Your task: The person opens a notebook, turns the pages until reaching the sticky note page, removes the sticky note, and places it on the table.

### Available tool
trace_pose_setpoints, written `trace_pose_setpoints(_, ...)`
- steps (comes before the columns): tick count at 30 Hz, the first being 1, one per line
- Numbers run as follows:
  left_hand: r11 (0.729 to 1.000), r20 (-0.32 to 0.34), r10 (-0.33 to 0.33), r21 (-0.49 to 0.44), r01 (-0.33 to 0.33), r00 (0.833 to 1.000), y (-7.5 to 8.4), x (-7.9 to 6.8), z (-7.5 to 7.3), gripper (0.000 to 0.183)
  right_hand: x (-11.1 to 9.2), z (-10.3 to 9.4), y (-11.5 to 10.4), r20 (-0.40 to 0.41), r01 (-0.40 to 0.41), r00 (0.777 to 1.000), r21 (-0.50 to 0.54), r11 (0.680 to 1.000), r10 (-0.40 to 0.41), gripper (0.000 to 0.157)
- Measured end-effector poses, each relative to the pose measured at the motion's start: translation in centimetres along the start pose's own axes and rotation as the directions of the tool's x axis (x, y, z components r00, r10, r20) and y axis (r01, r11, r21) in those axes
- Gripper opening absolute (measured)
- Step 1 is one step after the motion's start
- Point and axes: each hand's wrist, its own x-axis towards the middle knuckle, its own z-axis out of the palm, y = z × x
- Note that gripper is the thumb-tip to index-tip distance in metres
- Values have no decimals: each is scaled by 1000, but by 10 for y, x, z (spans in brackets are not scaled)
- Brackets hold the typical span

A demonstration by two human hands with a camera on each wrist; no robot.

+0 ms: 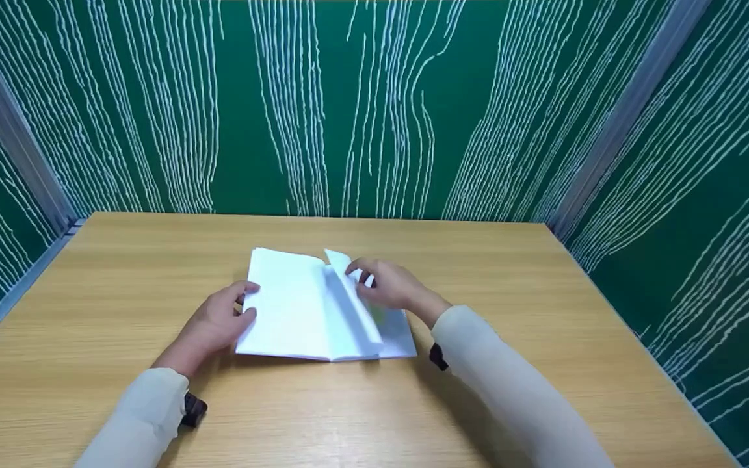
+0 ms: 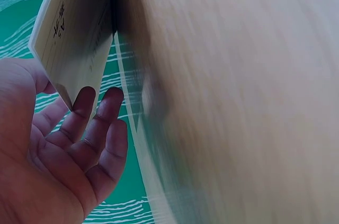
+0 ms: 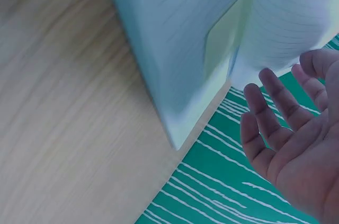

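Observation:
An open notebook [image 1: 287, 309] with pale pages lies on the wooden table. My left hand [image 1: 220, 317] grips its left edge, thumb on top and fingers at the underside. Dark handwriting shows on the cover side [image 2: 71, 28] in the left wrist view. With thumb and fingertips, my right hand [image 1: 393, 285] pinches a raised page [image 1: 354, 302] that stands tilted over the right half. Ruled lines run across the pages in the right wrist view, where a yellow-green slip of paper [image 3: 225, 38] lies against the right-hand page [image 3: 175, 49].
The wooden table [image 1: 283, 416] spreads around the notebook on all sides. Green panels [image 1: 374, 117] with wavy white lines rise behind and beside it, joined by grey metal posts [image 1: 615, 136]. A dark device [image 1: 194, 409] sits at the left wrist.

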Motion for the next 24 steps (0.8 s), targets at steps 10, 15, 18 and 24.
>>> trace_pose_setpoints(10, 999, 18, -39, -32, 40, 999, 0, -1, 0, 49, -3, 6, -15, 39, 68, 997, 22, 997, -68, 37)
trace_pose_setpoints(15, 997, 29, -66, -42, 67, 997, 2, -1, 0, 57, -4, 10, -21, 80, 94, 992, 22, 995, -95, 35)
trace_pose_setpoints(18, 997, 30, -64, -40, 65, 997, 2, -2, -1, 61, -3, 13, -25, 90, 120, 989, 0, 993, -119, 34)
trace_pose_setpoints(24, 998, 22, -49, -34, 49, 999, 2, -2, -1, 67, -2, 17, -32, 98, 144, 985, -33, 989, -141, 36)
